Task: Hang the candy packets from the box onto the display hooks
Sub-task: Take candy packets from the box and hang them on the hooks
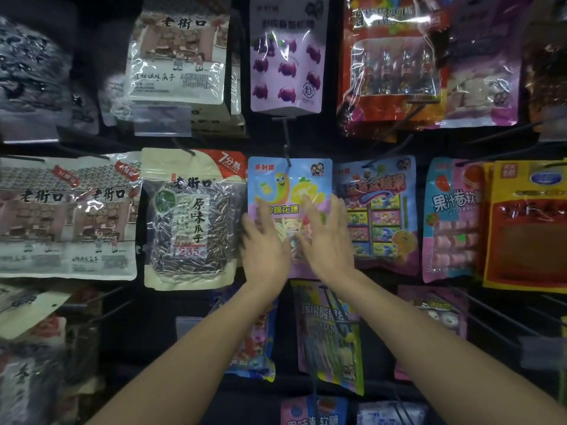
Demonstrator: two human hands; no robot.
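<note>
A blue and pink marshmallow candy packet point(288, 182) hangs on a black display hook point(287, 148) in the middle row of the rack. My left hand point(265, 243) lies against the packet's lower left part with its fingers spread and fairly straight. My right hand point(326, 237) lies against the lower right part, fingers also straight and pointing up. Both hands cover the packet's bottom half. The box is not in view.
Sunflower seed bags point(190, 219) hang to the left and a purple candy bag point(380, 213) to the right. More packets point(329, 335) hang on the row below, with bare black hooks point(478, 314) sticking out at lower right and left.
</note>
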